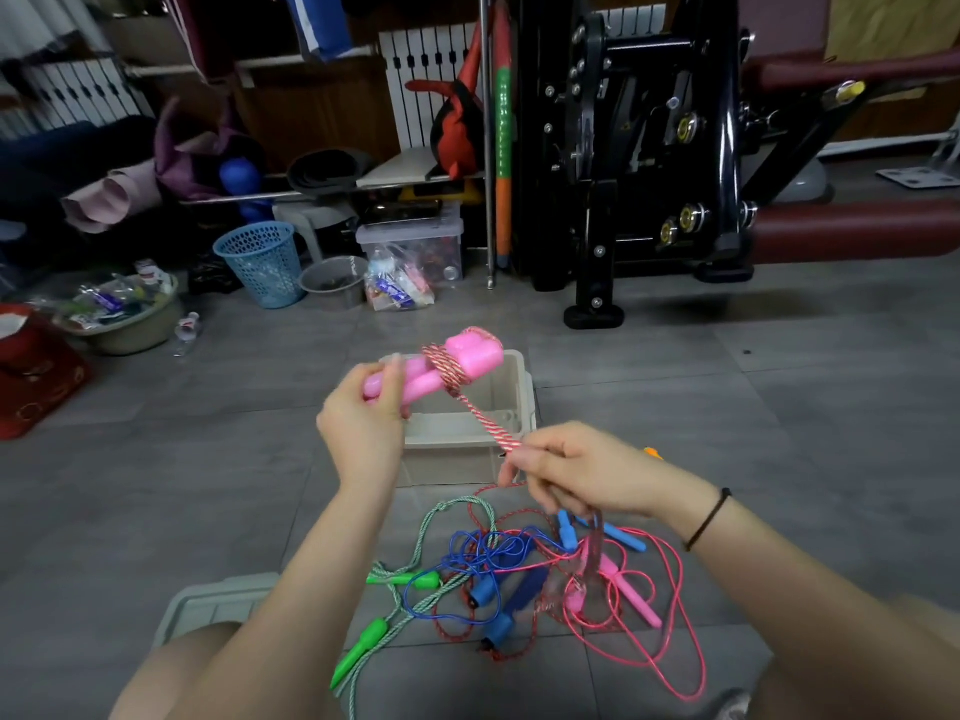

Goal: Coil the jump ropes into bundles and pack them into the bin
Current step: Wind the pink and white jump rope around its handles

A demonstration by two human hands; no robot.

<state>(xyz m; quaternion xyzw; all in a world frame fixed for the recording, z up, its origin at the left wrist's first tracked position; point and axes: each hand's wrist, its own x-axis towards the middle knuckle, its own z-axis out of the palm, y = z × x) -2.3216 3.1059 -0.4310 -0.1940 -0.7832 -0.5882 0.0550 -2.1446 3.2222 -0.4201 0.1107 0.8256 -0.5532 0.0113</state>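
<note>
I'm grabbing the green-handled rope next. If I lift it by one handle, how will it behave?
Probably floppy: the green-handled rope lies in loose curves on the floor. It likely drags others along, since its cord crosses the blue rope in the pile. Its tapered handles look like smooth plastic, perhaps slippery.

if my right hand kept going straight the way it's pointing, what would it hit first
Likely the grey bin, whose near wall sits just beyond the right hand. The left hand, holding the pink handles, lies further along. Depth is unclear, so it might pass above the bin.
</note>
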